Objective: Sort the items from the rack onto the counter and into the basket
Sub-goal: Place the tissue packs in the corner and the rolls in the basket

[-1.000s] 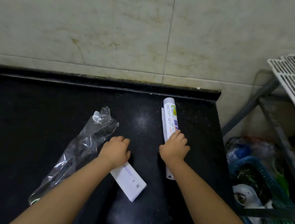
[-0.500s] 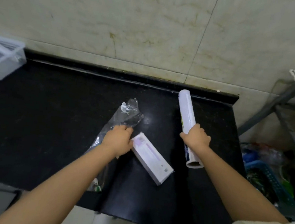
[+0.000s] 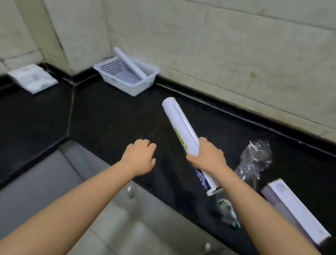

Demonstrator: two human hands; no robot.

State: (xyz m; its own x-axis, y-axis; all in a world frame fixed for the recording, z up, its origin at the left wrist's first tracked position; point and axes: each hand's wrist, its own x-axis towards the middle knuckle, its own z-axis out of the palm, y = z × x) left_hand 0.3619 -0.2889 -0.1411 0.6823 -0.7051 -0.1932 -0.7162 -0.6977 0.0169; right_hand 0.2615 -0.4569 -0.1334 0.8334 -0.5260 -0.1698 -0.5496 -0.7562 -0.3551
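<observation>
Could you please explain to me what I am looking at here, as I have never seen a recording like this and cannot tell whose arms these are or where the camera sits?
There is no machine here. The single picture comes from a wide-angle camera worn on a person's head, looking forward and down, so the two bare arms are that person's own.

The right hand grips a long white roll, lifted and pointing towards the wall. The left hand holds nothing, its fingers loosely curled above the black counter.

On the counter to the right lie a crumpled clear plastic bag and a long white box. In the far corner stands a white basket with another long white item propped inside it. Farther left lies a flat white packet; the blur hides what it is.
</observation>
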